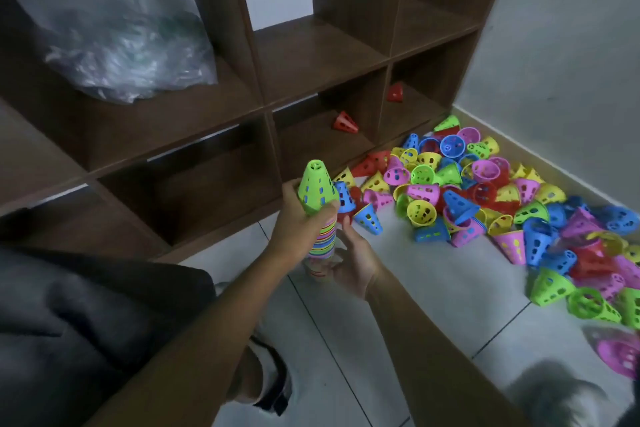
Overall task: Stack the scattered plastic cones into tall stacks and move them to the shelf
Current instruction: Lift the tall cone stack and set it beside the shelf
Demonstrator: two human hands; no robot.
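Head view: stack [323, 239] btm behind fingers [341, 262].

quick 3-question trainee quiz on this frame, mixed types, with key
1. True or false: the left hand grips the cone stack near its top.
2. What colour is the top cone? A red, B green, C blue
3. How many lone red cones lie in the shelf's lower compartments?

Key: 1 true; 2 B; 3 two, the nearer red cone and the farther red cone.
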